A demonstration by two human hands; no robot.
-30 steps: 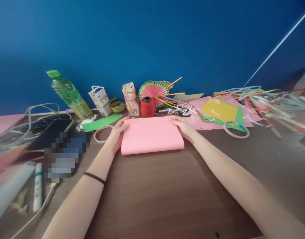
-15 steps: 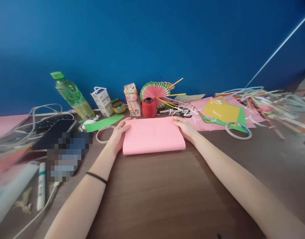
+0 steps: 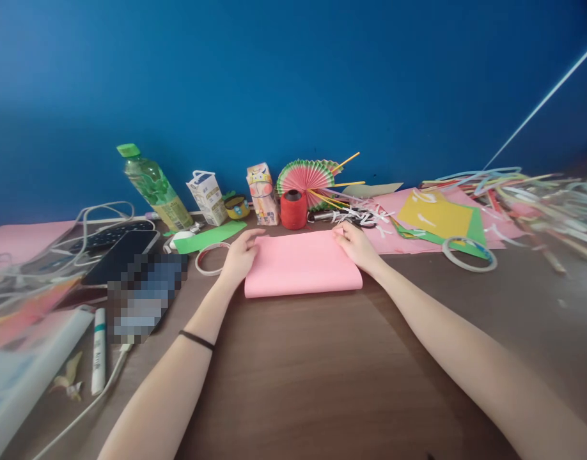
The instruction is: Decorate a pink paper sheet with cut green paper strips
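Note:
A sheet of pink paper [image 3: 303, 265], bent over with a rounded fold along its near edge, lies on the brown table in front of me. My left hand [image 3: 243, 255] is at its far left corner, fingers reaching along the edge; how firmly they grip is hard to see. At the far right corner my right hand [image 3: 355, 246] pinches the paper between thumb and fingers. A roll of tape [image 3: 201, 263] lies just left of my left hand. Behind the paper stand a red spool of thread [image 3: 293, 211] and a pleated paper fan [image 3: 303, 177].
On the left are a green-capped bottle [image 3: 156, 191], a milk carton [image 3: 208, 199], a phone [image 3: 149, 294], a marker [image 3: 98, 351] and cables. At right, yellow paper [image 3: 435, 214], another tape roll [image 3: 466, 263] and a heap of strips lie before the blue wall [image 3: 293, 76].
The whole view has shifted slightly, so things appear further right. My left hand's fingers have lifted or straightened a little at the paper's corner. My right hand keeps hold of its corner.

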